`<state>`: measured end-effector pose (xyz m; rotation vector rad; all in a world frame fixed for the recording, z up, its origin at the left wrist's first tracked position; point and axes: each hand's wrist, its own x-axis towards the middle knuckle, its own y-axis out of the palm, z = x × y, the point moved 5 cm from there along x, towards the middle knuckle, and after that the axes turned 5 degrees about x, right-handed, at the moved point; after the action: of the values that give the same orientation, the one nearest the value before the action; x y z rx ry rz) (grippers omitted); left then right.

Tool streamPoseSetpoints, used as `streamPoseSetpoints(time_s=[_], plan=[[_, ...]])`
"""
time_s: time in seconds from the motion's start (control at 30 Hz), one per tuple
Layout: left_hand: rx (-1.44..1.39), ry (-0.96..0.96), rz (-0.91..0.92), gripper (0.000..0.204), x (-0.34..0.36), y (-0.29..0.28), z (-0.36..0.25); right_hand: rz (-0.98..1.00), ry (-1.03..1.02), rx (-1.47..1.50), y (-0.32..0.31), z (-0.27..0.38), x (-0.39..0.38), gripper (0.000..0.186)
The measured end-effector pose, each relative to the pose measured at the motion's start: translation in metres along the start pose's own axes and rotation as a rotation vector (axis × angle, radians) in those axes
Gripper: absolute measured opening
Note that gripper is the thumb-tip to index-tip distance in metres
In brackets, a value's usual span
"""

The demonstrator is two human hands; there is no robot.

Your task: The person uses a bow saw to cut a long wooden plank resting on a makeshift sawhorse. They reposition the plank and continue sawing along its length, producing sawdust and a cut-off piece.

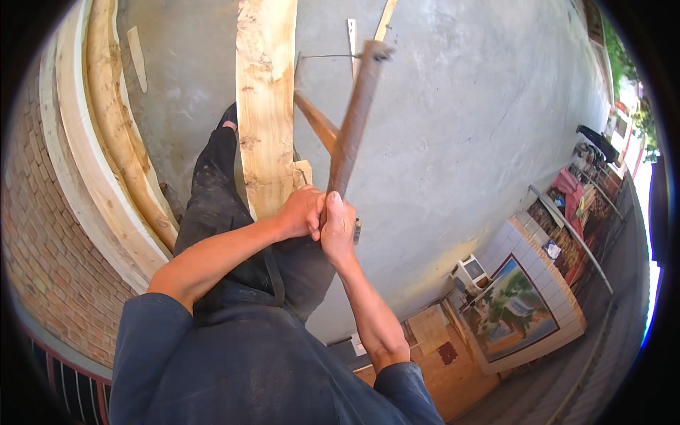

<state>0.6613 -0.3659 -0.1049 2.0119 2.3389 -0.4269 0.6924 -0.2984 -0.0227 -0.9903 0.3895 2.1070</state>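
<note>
Both my hands are closed near the lower end of a brown wooden bar, which looks like the end bar of a frame saw (350, 127). My left hand (301, 212) wraps it from the left, and my right hand (338, 228) grips right beside it, thumb up along the wood. A brown crosspiece slants off the bar, and a thin cord or wire runs to its far end. The saw's blade is hidden or too thin to make out. Left of the saw, a pale wooden plank (265, 92) runs away from me, its near end beside my left hand and leg.
Long rough timbers (120, 127) lie along the left by a brick surface (60, 234). A wood offcut (137, 58) and thin strips (384, 20) rest on the grey concrete floor (453, 106). At right are a painted picture panel (510, 308), a metal pole (577, 244) and piled items.
</note>
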Motion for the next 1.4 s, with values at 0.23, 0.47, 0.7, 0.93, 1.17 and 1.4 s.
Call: streamPoseSetpoints(time_s=[0.23, 0.47, 0.7, 0.93, 1.17, 1.4], plan=[[-0.095, 0.221, -0.195, 0.025, -0.038, -0.026, -0.153, 0.226, 0.002, 0.128, -0.007, 0.116, -0.143, 0.047], [0.117, 0.071, 0.092, 0.032, 0.001, -0.008, -0.027, -0.025, 0.057, 0.089, -0.012, 0.009, -0.033, 0.053], [0.042, 0.188, -0.092, 0.030, -0.014, -0.024, -0.095, 0.048, 0.068, 0.092, -0.020, 0.053, -0.093, 0.055], [-0.030, 0.216, -0.134, 0.029, -0.022, -0.001, -0.117, 0.056, 0.054, 0.127, -0.029, 0.086, -0.122, 0.050], [0.102, 0.052, 0.123, 0.035, 0.012, -0.008, 0.005, 0.031, -0.037, 0.001, -0.015, -0.015, -0.001, 0.044], [0.657, 0.043, 0.103, 0.059, 0.045, -0.109, 0.081, 0.004, -0.040, -0.045, -0.004, -0.010, 0.001, 0.053]])
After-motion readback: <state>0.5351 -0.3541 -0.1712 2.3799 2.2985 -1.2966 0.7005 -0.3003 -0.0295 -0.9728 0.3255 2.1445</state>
